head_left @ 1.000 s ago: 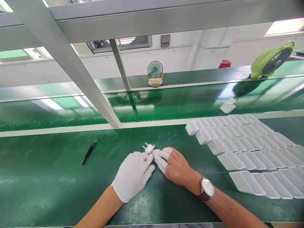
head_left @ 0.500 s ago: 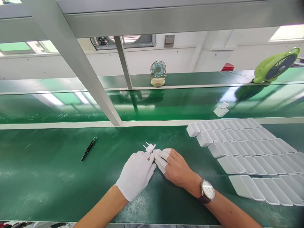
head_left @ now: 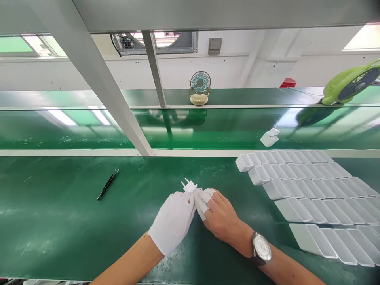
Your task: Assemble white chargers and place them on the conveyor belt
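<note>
Fingertips of both your hands meet on a small white plug [head_left: 189, 186], held just above the green tabletop [head_left: 59, 221] at its middle. Your gloved left hand [head_left: 174, 220] pinches its near side; your right hand [head_left: 221, 215], bare but for white finger covers, pinches it from the right. The plug looks light, stiff and smooth, likely slippery under cloth, so grip the plastic body, not the two thin prongs pointing away from you. Rows of white cases [head_left: 308, 190] lie to your right, black tweezers [head_left: 107, 184] to your left. No writing is readable anywhere.
</note>
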Tool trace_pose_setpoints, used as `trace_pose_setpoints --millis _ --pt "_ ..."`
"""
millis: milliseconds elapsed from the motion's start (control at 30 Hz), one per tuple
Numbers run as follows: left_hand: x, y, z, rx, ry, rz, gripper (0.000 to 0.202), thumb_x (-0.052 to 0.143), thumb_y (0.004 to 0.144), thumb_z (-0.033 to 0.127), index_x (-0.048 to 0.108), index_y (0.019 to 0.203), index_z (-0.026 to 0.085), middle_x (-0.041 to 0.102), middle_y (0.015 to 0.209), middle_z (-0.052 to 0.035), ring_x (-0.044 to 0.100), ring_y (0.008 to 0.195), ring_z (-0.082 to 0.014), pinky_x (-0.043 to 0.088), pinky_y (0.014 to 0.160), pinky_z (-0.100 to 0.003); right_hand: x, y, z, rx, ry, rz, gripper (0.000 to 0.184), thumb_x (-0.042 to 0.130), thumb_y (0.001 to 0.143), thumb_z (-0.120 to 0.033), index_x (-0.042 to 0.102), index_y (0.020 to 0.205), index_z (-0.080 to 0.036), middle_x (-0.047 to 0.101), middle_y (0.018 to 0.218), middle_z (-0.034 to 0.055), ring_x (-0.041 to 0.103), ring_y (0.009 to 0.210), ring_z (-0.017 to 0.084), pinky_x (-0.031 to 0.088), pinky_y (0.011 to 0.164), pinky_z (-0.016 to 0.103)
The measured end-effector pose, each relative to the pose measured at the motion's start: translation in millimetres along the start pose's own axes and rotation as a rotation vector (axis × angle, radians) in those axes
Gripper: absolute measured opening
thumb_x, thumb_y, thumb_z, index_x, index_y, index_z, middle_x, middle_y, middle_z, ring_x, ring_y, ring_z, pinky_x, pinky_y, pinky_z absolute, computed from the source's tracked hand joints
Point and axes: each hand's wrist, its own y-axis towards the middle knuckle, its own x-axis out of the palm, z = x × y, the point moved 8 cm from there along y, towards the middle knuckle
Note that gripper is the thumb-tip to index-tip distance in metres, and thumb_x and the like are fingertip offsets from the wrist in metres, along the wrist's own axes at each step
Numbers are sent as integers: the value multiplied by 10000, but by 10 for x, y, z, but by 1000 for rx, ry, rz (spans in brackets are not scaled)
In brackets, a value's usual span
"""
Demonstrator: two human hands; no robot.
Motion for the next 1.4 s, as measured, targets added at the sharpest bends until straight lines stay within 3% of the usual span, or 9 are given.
trace_pose_setpoints --millis 233,433,633,933,1167,1400 --pt "-3 -17 19 8 111 11 212 441 927 74 624 918 181 572 774 -55 522 674 -218 399 625 -365 7 4 -9 -3 -30 -28 208 542 799 -23 616 669 -167 618 897 144 523 836 251 549 770 469" --pt "-83 -32 38 -35 123 82 182 478 918 89 628 992 162 569 788 -61 534 708 -205 428 651 -338 16 12 -78 -1 -103 -69 220 525 850 -8 657 732 -139 625 890 147 533 821 246 540 799 472" --pt "-36 -52 119 -34 248 25 266 492 863 49 631 1074 133 578 805 -76 551 713 -220 455 648 -345 -47 53 -125 -22 -119 -66 248 500 862 17 667 737 -117 628 865 163 550 804 249 529 800 488" --pt "-24 -75 122 -57 152 22 288 441 841 55 628 1040 145 584 756 -81 556 636 -213 462 588 -346 -103 136 -113 15 -80 -46 278 472 859 3 726 804 -95 651 861 182 552 802 279 553 794 510" --pt "86 -108 44 -107 50 -18 251 434 905 78 581 1099 140 587 806 -71 565 684 -215 468 661 -367 -39 87 -20 50 -17 -91 292 531 826 4 633 609 -162 541 683 100 521 733 242 558 786 489" --pt "72 -114 26 -106 100 -5 240 423 924 76 616 1030 169 583 749 -46 550 638 -197 411 605 -345 -11 -38 -5 38 -15 -85 254 526 825 -5 648 671 -166 594 817 126 545 819 254 557 808 468"
